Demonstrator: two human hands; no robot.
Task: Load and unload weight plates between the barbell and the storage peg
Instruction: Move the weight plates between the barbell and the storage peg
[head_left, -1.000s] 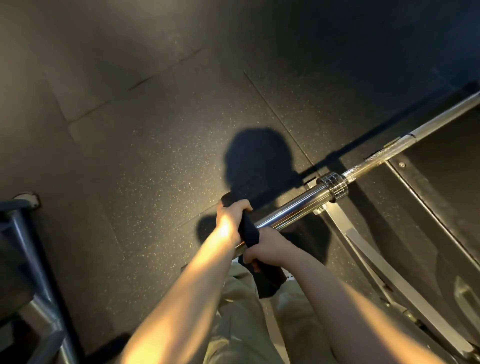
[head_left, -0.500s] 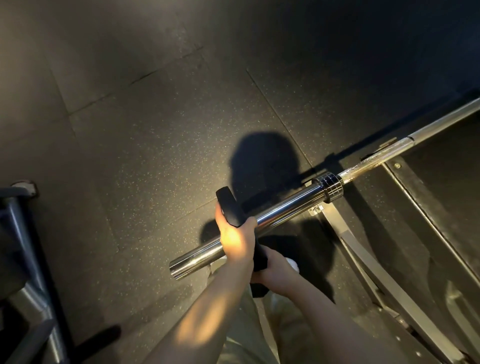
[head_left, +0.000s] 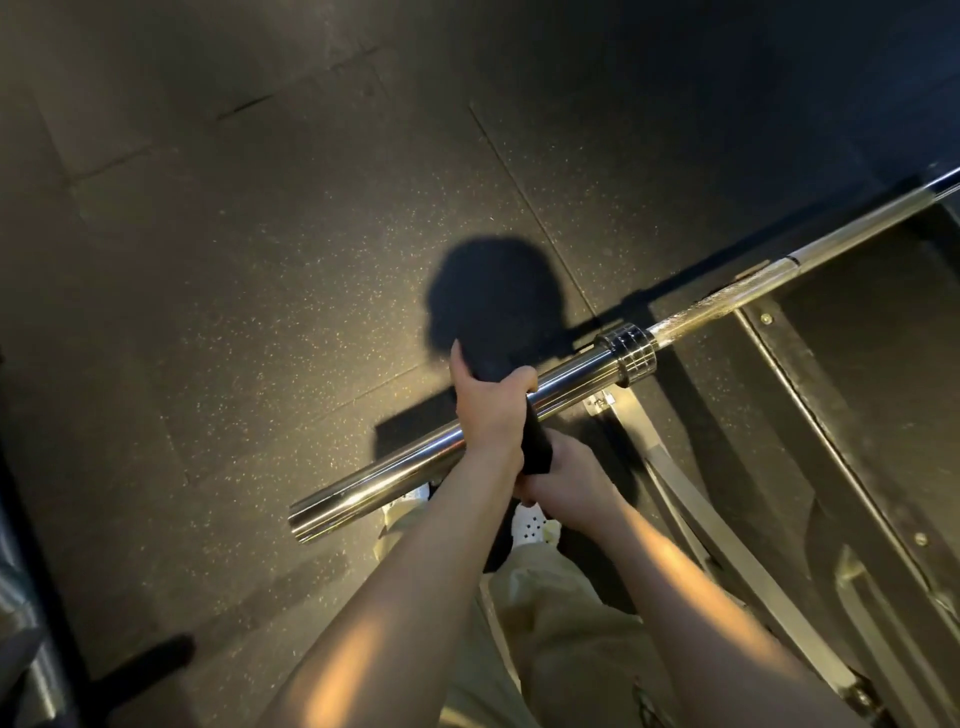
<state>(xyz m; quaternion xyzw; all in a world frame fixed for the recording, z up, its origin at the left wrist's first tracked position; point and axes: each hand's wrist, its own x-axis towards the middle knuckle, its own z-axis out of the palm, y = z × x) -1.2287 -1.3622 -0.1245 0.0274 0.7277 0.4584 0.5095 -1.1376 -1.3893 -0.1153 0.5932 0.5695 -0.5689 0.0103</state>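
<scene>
On the chrome sleeve of a barbell, a black weight plate stands edge-on to the camera, roughly midway between the sleeve's open left end and the ribbed collar to the right. Both hands hold it — the left hand curls over the far rim, fingers wrapped around the top edge, while the right hand grips the near, lower rim just behind it. Neither palm is free.

Judging by its position, the plate is partway along the sleeve, neither seated against the collar nor clear of the bar's end; which way it is travelling cannot be read from a single view. No other plate shows on this sleeve, and no storage peg can be made out with certainty — so at least one transfer remains unfinished.

Beyond the collar, the knurled shaft runs up and right out of view. Beneath it lie the pale steel rails of a rack base, and below the hands, khaki trousers and white perforated shoes. Dark speckled rubber flooring fills the far side, carrying the plate's round shadow. A dark metal frame edges the near left.
</scene>
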